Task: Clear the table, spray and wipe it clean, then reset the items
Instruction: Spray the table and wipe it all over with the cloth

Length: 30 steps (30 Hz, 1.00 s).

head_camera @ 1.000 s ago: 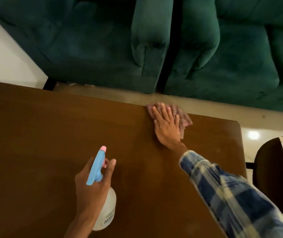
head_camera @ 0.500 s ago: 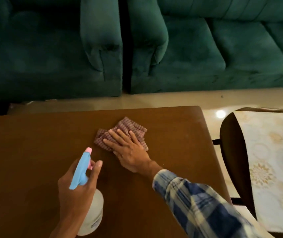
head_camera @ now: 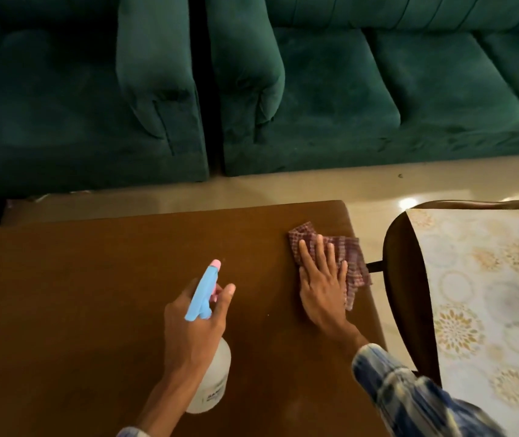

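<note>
Sofas of dark green velvet [head_camera: 315, 89] sit beyond the brown wooden table [head_camera: 94, 294]. Left hand [head_camera: 195, 323] grips a clear spray bottle with blue trigger [head_camera: 203, 298]; right hand [head_camera: 323, 288] presses flat on the red checked cloth [head_camera: 351, 260] at the table's right edge.

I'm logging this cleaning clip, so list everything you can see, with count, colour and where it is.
table: 1, brown wood, lower left and centre.
spray bottle: 1, clear body, blue head, pink nozzle, held over the table.
cloth: 1, red checked, at the table's right edge.
left sofa: 1, dark green, beyond the table.
right sofa: 1, dark green, beside it.
chair: 1, dark wood, cream patterned cover, right of the table.
floor: cream, between table and sofas.
left hand: grips the spray bottle.
right hand: flat on the cloth.
sleeve: blue plaid, right arm.
</note>
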Tool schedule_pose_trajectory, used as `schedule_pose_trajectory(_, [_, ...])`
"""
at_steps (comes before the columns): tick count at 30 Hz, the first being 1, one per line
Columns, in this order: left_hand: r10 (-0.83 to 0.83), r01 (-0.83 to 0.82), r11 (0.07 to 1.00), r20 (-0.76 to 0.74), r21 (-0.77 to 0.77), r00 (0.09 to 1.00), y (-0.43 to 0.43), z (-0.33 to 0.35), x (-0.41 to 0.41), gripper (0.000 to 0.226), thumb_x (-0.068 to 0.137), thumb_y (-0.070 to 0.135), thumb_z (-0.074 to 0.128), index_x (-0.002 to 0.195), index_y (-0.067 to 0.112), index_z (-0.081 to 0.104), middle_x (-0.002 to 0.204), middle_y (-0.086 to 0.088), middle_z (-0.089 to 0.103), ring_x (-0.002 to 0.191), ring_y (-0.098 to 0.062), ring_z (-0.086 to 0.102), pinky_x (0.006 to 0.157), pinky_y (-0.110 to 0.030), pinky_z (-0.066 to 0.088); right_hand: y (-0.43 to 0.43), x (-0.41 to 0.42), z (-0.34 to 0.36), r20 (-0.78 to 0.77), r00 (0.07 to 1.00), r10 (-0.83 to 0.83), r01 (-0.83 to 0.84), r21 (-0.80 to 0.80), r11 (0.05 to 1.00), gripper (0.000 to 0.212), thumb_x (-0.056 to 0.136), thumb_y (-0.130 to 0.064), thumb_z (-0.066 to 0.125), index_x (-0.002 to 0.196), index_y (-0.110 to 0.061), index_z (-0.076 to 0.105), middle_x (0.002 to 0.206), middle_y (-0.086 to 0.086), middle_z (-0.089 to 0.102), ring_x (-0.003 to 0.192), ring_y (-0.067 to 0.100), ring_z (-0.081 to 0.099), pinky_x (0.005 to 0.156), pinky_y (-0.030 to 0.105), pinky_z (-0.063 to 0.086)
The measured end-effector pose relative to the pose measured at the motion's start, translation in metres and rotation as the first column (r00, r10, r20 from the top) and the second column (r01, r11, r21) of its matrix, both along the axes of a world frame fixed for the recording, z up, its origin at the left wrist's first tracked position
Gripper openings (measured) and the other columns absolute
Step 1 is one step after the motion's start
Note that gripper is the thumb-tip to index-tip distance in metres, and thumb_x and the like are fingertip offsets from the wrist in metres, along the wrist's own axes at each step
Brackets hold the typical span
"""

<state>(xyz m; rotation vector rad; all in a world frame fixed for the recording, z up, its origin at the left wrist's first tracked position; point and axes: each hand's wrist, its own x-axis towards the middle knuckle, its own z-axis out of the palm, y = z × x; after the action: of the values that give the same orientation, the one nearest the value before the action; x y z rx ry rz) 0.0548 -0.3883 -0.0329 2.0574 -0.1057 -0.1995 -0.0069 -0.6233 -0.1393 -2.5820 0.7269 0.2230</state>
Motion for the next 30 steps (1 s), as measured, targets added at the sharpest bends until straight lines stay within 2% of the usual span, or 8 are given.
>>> schedule_pose_trajectory(2, [0.042, -0.042, 0.999, 0.013, 0.019, 0.999, -0.003, 0.002, -0.001, 0.043, 0.076, 0.056, 0.062, 0.094, 0.017, 0.063, 0.066, 0.002, 0.06, 0.053, -0.017, 0.061, 0.051, -0.026, 0.052, 0.02, 0.007, 0.005, 0.021, 0.977, 0.214, -0.214, -0.005, 0.977, 0.057, 0.108, -0.041, 0.02, 0.16, -0.046, -0.002, 0.169, -0.011, -0.02, 0.154, 0.016, -0.025, 0.125, 0.054, -0.011])
schedule_pose_trajectory(5, [0.1, -0.103, 0.994, 0.051, 0.047, 0.994, 0.0, 0.005, -0.003, 0.04, 0.077, 0.052, 0.064, 0.095, 0.016, 0.064, 0.063, -0.001, 0.059, 0.05, -0.018, 0.06, 0.048, -0.029, 0.052, 0.055, 0.029, 0.006, 0.054, 0.863, 0.502, -0.503, -0.007, 0.865, 0.059, 0.109, -0.038, 0.029, 0.161, -0.046, 0.002, 0.17, -0.011, -0.014, 0.155, 0.017, -0.022, 0.125, 0.052, -0.014])
schedule_pose_trajectory(9, [0.142, -0.15, 0.985, 0.093, 0.083, 0.986, 0.008, 0.005, -0.005, 0.029, 0.08, 0.042, 0.07, 0.096, 0.018, 0.064, 0.067, -0.002, 0.061, 0.053, -0.019, 0.061, 0.049, -0.025, 0.051, 0.073, 0.085, -0.004, 0.063, 0.731, 0.679, -0.674, -0.086, 0.734, 0.058, 0.108, -0.037, 0.034, 0.161, -0.042, 0.012, 0.172, -0.009, -0.002, 0.158, 0.02, -0.009, 0.126, 0.054, -0.008])
schedule_pose_trajectory(11, [0.158, -0.164, 0.981, 0.067, 0.1, 0.985, 0.012, 0.0, -0.008, 0.024, 0.081, 0.036, 0.073, 0.093, 0.018, 0.063, 0.067, -0.004, 0.061, 0.054, -0.021, 0.06, 0.051, -0.028, 0.052, 0.057, 0.11, -0.004, 0.065, 0.783, 0.618, -0.614, -0.075, 0.786, 0.058, 0.107, -0.035, 0.035, 0.161, -0.042, 0.014, 0.172, -0.008, -0.001, 0.158, 0.021, -0.008, 0.126, 0.057, -0.005])
schedule_pose_trajectory(15, [0.137, -0.141, 0.987, 0.052, 0.074, 0.989, 0.012, -0.003, -0.017, 0.022, 0.08, 0.029, 0.074, 0.094, 0.016, 0.064, 0.077, -0.001, 0.067, 0.061, -0.022, 0.066, 0.057, -0.034, 0.059, -0.025, 0.118, 0.004, 0.052, 0.956, 0.289, -0.287, -0.035, 0.957, 0.057, 0.108, -0.034, 0.028, 0.162, -0.041, 0.009, 0.172, -0.007, -0.007, 0.158, 0.02, -0.013, 0.125, 0.059, -0.008])
schedule_pose_trajectory(18, [0.145, -0.147, 0.988, 0.051, 0.038, 0.988, 0.006, -0.004, -0.024, 0.022, 0.08, 0.029, 0.074, 0.096, 0.018, 0.065, 0.083, 0.005, 0.069, 0.068, -0.022, 0.069, 0.065, -0.042, 0.062, -0.087, 0.083, 0.004, 0.009, 0.994, 0.105, -0.105, -0.005, 0.995, 0.056, 0.11, -0.038, 0.023, 0.162, -0.042, 0.003, 0.17, -0.008, -0.014, 0.157, 0.019, -0.017, 0.125, 0.057, -0.01])
schedule_pose_trajectory(25, [0.103, -0.106, 0.994, 0.104, 0.026, 0.989, 0.002, 0.017, -0.048, 0.018, 0.084, 0.033, 0.071, 0.094, 0.019, 0.064, 0.073, 0.0, 0.065, 0.053, -0.023, 0.062, 0.049, -0.045, 0.056, -0.063, -0.001, -0.003, 0.018, 0.999, -0.039, 0.038, 0.031, 0.999, 0.059, 0.104, -0.045, 0.016, 0.162, -0.042, 0.003, 0.171, -0.005, -0.014, 0.156, 0.017, -0.018, 0.126, 0.057, -0.004])
schedule_pose_trajectory(30, [0.137, -0.138, 0.99, 0.075, 0.003, 0.988, 0.032, 0.027, -0.059, 0.031, 0.084, 0.039, 0.07, 0.099, 0.012, 0.064, 0.081, -0.001, 0.068, 0.059, -0.02, 0.065, 0.055, -0.043, 0.06, 0.016, -0.038, 0.001, 0.016, 1.0, 0.017, -0.017, 0.013, 1.0, 0.06, 0.104, -0.041, 0.018, 0.162, -0.04, 0.005, 0.171, -0.005, -0.012, 0.157, 0.021, -0.017, 0.124, 0.06, -0.007])
